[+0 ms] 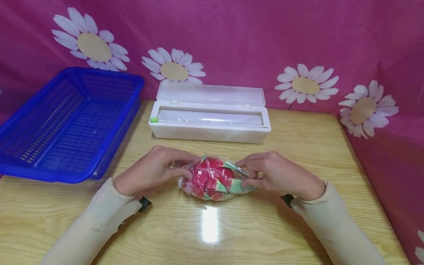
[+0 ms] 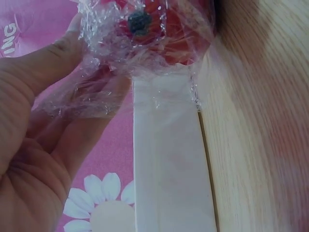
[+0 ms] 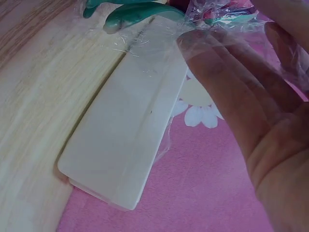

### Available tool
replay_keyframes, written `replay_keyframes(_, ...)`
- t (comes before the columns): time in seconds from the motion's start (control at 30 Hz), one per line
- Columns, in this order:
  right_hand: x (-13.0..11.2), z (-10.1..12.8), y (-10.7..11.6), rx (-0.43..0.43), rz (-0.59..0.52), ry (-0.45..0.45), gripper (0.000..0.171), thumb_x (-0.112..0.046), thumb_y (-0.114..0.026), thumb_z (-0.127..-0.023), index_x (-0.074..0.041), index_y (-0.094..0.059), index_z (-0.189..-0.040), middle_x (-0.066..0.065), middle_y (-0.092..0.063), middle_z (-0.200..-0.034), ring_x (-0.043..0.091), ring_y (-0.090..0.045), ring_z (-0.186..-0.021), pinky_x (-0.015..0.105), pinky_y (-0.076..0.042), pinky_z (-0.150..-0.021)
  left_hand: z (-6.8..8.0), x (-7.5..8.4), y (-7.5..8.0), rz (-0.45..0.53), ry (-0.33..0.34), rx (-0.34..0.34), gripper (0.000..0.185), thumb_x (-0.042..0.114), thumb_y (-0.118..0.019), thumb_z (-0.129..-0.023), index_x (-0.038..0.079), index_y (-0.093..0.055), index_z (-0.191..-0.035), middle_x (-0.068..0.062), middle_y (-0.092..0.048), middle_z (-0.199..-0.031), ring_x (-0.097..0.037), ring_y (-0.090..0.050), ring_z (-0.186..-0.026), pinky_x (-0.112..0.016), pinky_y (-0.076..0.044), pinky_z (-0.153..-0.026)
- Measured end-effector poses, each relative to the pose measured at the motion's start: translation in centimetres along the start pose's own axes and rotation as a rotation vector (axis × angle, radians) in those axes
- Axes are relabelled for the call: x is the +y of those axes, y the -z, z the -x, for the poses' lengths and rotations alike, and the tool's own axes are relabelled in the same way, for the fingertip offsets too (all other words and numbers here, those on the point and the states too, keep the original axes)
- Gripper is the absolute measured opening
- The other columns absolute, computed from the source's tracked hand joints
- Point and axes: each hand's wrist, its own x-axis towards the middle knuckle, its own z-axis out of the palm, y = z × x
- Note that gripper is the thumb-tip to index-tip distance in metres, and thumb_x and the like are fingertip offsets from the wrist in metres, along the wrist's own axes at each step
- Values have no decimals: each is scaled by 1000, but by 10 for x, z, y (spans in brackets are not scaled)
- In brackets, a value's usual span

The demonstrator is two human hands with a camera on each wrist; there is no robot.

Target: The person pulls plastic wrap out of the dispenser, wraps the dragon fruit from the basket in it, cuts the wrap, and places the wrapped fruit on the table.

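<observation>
A red dragon fruit point(image 1: 213, 179) with green scales lies on the wooden table point(image 1: 212, 228), wrapped in clear cling film point(image 2: 87, 96). My left hand point(image 1: 179, 168) pinches the crumpled film at the fruit's left end point(image 2: 145, 29), thumb and fingers curled round it. My right hand point(image 1: 250, 175) pinches the film at the fruit's right end, where the green tip point(image 3: 135, 14) shows. In the right wrist view loose film drapes over that hand's fingers point(image 3: 227, 82). Both hands sit close against the fruit, one on each side.
A white cling film dispenser box point(image 1: 210, 114) stands with its lid up just behind the fruit, roll visible inside. A blue mesh basket point(image 1: 20, 173) sits at the table's left. A pink daisy-print cloth point(image 1: 232, 36) hangs behind and to the right.
</observation>
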Motion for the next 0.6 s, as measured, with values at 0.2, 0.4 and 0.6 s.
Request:
replay_keyframes(0.2,-2,0,-1,-21,29,1,35,-23,-83,-88,-21,-57,-65,5,-78,-122,21,-75,-114,16,-49,-62,1,0,2,1,-22,-11,32,22,-82,-85,17,-80,-117,3,-78,-118,-7,-76,-104,-29,-62,-89)
replay_keyframes(0.4,-2,0,-2,-30,67,49,30,-19,-81,-90,-20,-63,-66,9,-77,-123,21,-76,-112,14,-47,-61,0,-3,4,-23,-79,-17,29,19,-82,-86,14,-80,-114,0,-82,-106,-8,-78,-95,-26,-63,-84)
replay_keyframes(0.6,-1,0,-2,-54,96,63,15,-18,-82,-89,-17,-74,-77,10,-76,-124,21,-76,-108,15,-53,-65,0,-5,4,-22,-95,-23,26,17,-82,-87,13,-81,-112,-1,-82,-104,-8,-78,-95,-25,-63,-85)
